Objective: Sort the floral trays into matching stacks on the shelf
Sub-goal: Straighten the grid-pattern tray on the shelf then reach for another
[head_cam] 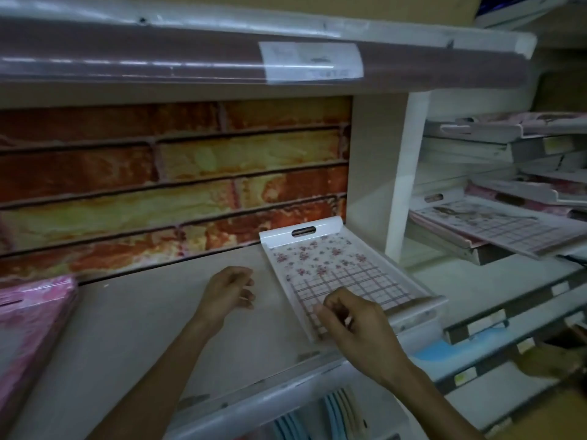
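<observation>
White rectangular plastic tray w/ small pink flower print and a pink grid pattern lies flat on the pale shelf board, far end w/ slot handle against the brick-pattern back panel, right side near the white upright. Right hand sits over the tray's near end at approx 5 o'clock of its centre, fingers loosely curled; can't tell if they grip the rim or just rest on it. Left hand hovers over bare shelf at 9 o'clock of the tray, just beside its left edge, not touching, fingers relaxed and half-curled, holding nothing.

Pink floral stack lies at far left of same shelf, well apart. Next bay at 3 o'clock: tilted racks hold more floral/grid trays, several layered, prints too blurred to match.
</observation>
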Motion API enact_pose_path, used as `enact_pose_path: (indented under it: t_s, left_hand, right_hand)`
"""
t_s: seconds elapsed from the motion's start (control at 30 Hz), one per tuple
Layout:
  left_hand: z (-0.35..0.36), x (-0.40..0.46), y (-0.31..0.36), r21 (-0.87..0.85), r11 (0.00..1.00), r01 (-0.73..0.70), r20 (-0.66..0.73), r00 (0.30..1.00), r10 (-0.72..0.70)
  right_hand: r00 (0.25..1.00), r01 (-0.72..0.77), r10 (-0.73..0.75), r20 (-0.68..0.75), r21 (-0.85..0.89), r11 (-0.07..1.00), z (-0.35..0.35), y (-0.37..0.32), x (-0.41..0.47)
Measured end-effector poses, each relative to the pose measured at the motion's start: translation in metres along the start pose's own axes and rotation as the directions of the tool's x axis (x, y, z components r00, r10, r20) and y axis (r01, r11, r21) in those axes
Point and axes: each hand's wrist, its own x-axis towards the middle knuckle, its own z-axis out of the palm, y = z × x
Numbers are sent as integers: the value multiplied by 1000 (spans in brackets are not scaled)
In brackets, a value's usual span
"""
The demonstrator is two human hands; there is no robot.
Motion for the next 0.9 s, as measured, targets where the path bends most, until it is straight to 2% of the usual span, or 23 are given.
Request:
enact_pose_path:
  t_s: [0.17, 0.37, 0.7, 0.9]
  left_hand:
    - [61, 31, -4, 116, 982, 149, 130, 978, -164]
    - [100, 56, -11, 209, 950, 233, -90, 972, -219]
    - [127, 67, -15, -80, 973, 215, -167, 960, -226]
    - [112, 55, -3, -41, 992, 118, -238, 963, -125]
  right_hand:
    - [998, -57, 58, -35, 31, 998, -35, 35, -2]
    - [996, -76, 77, -43, 28, 997, -58, 59, 4]
    - [992, -127, 127, -17, 10, 992, -61, 78, 23]
    - [985, -160, 157, -66, -53, 986, -58, 74, 39]
